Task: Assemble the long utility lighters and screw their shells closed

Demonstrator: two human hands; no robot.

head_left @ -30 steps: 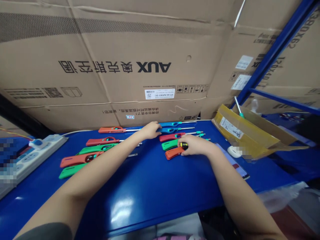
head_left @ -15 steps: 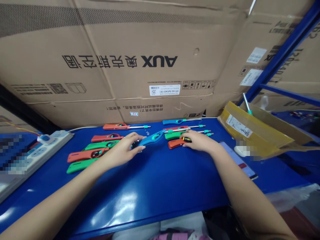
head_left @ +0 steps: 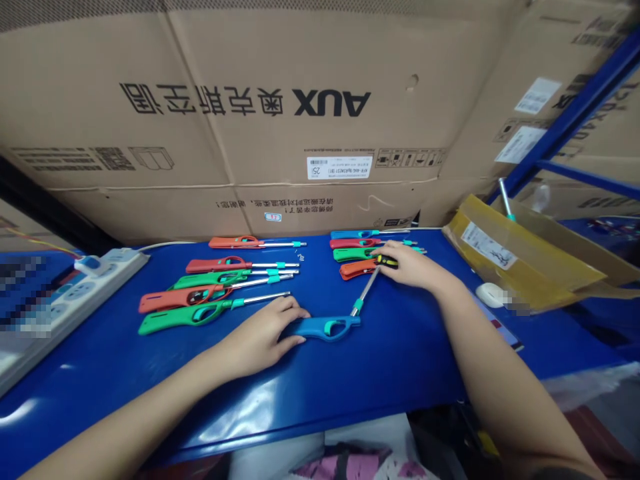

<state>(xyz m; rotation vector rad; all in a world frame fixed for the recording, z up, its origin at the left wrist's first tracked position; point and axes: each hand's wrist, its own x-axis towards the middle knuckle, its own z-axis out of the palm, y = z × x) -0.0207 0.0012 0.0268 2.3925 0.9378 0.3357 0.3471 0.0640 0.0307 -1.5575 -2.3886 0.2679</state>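
My left hand [head_left: 267,333] rests on the blue table [head_left: 350,373], fingers closed on the handle end of a blue stick lighter [head_left: 327,327]. The lighter's metal rod [head_left: 365,293] slants up to the right toward my right hand [head_left: 407,265]. That hand is closed round a small yellow and black tool [head_left: 387,261] at the rod's tip. A row of red and green lighters [head_left: 210,293] lies left of my left hand. A smaller group of blue, red, green and orange lighters [head_left: 357,253] lies just behind my right hand.
Large cardboard boxes [head_left: 280,120] wall the back of the table. A white power strip [head_left: 70,293] lies at the far left. An open yellow-taped carton [head_left: 520,260] sits at the right beside a blue shelf post [head_left: 565,113], with a white earbud case [head_left: 490,293] and a phone [head_left: 503,327] near it.
My left hand drew the blue lighter from the right group toward me and set it down near the table's middle. My right hand stayed by the right group with its tool.
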